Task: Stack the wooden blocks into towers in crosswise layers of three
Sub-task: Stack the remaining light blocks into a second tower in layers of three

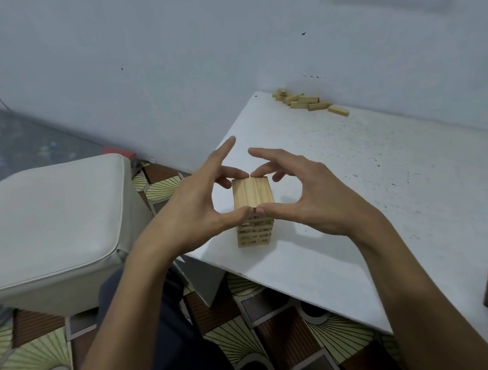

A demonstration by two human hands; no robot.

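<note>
**A:** Closest to you, your left hand (192, 205) and right hand (310, 200) meet over the tower (252, 197). Thumbs are tip to tip on the near edge of its top layer, middle fingers sit on the far edge, and forefingers are lifted clear.

**B:** So each hand is half curled, pinching that top row of three, not wrapped round it?

**A:** Exactly. The tower stands several layers high on the white table (353, 194), close to its left edge, with the top blocks running away from you.

**B:** Here's your danger, I'd say. Squeeze unevenly and those three skew, or the whole stack shifts toward that edge. Let go with a jerk and a thumb could drag a block off.

**A:** Farther off, the loose blocks (309, 102) lie scattered against the far wall, well apart from the tower. Reaching for them takes your arm past the tower, so a forearm could clip it.
</note>
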